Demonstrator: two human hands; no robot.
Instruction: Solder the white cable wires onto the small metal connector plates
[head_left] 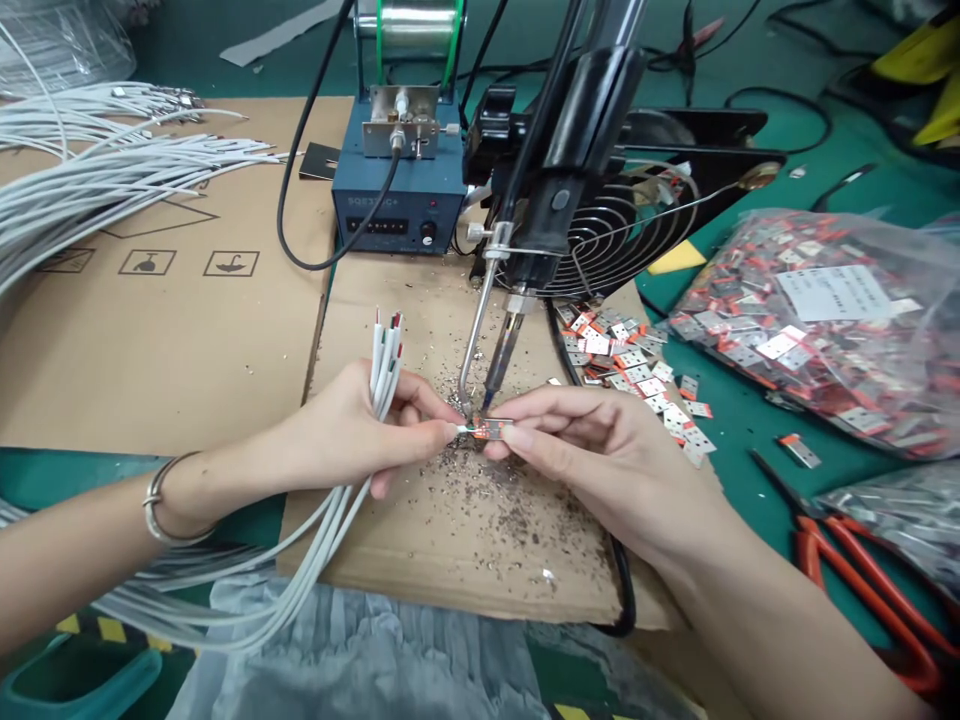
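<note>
My left hand (390, 425) is closed round a bundle of white cables (385, 365), and its thumb and forefinger pinch one stripped cable end. Between the thumb and fingers of my right hand (577, 435) is a small USB connector (491, 429) with an orange-red end. The thin wires of the pinched cable meet that end. Directly above, the tip of a soldering iron (504, 355) on a stand comes down to the connector, apparently touching it. Beside the iron, a bent metal solder feed tube (478, 325) ends close to the same spot.
A blue solder feeder (397, 200) with a solder spool (420, 40) stands behind, next to a black fan (630, 230). Loose USB connectors (637, 375) and a bagful (832, 320) lie right, near red-handled scissors (855, 580). White cables (112, 200) cover the left cardboard. Solder specks litter the cardboard (420, 560).
</note>
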